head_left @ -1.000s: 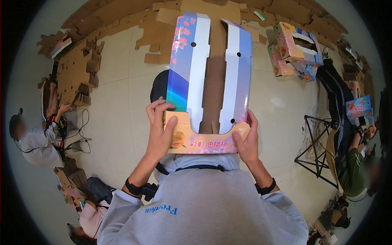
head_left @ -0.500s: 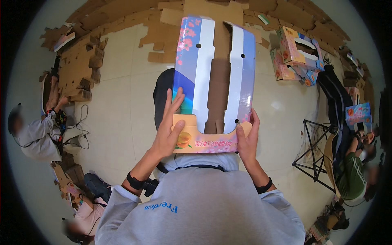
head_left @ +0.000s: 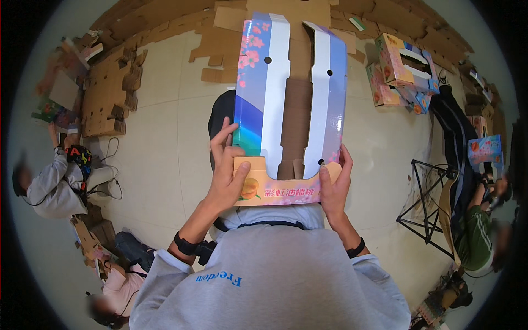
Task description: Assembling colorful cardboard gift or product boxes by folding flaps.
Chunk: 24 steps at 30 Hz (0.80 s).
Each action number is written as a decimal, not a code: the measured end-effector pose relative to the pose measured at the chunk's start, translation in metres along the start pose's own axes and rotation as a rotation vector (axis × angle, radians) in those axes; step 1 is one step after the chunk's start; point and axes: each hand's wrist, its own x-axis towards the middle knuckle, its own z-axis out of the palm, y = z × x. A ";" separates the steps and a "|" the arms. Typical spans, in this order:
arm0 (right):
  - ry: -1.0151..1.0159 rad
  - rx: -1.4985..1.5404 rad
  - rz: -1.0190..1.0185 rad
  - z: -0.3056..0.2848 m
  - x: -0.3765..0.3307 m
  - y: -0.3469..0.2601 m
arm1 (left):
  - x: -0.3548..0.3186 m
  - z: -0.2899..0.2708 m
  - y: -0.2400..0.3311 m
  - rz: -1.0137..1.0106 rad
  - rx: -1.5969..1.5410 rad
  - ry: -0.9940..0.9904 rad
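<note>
A printed cardboard fruit carton rests over my lap, its long open slot facing up between two white strips. Pink blossoms and a blue-green band cover its left panel. Across the near end stands an orange-pink end flap with a peach picture. My left hand grips the near left corner, thumb pressed on the flap and fingers bent against the side panel. At the near right corner my right hand has its thumb on the flap, with the fingers wrapped around the outer side. The far end of the carton is open.
Finished-looking cartons are stacked at the far right, beside a person's legs. A black folding frame stands at right. Flattened cardboard lies at left and along the far side. Other people sit at both sides, one holding a blurred carton.
My left fingers have curled in from lying stretched along the carton's side panel. The carton has barely shifted. At far left, a person has swung a printed carton up into view.
</note>
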 end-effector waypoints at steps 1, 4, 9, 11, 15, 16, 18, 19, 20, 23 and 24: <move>0.002 -0.033 -0.006 0.000 -0.001 0.000 | 0.002 -0.002 0.001 0.044 -0.006 -0.039; 0.015 -0.067 -0.007 0.000 -0.001 0.001 | 0.007 -0.007 0.002 0.074 -0.022 -0.118; 0.022 -0.063 -0.019 0.000 0.003 0.001 | 0.004 0.003 0.003 -0.047 0.057 -0.005; 0.031 -0.073 -0.025 0.003 0.004 0.000 | 0.001 0.008 0.003 -0.142 0.123 0.104; 0.023 -0.107 -0.029 0.003 -0.005 -0.003 | -0.007 0.008 0.003 -0.296 -0.088 0.149; 0.015 -0.156 -0.036 0.002 -0.010 -0.003 | -0.012 0.005 0.004 -0.306 -0.092 0.143; -0.027 -0.183 -0.018 -0.004 -0.018 -0.001 | -0.027 -0.003 0.006 -0.305 -0.102 0.132; -0.070 -0.163 0.017 -0.007 -0.023 0.002 | -0.037 -0.007 0.007 -0.327 -0.123 0.120; -0.144 -0.163 0.111 -0.011 -0.025 0.005 | -0.049 -0.009 0.007 -0.356 -0.143 0.110; -0.218 -0.278 -0.121 -0.017 -0.018 0.016 | -0.070 -0.007 -0.007 -0.301 -0.159 0.138; -0.230 -0.308 -0.175 -0.016 -0.015 0.016 | -0.072 -0.006 -0.015 -0.290 -0.204 0.165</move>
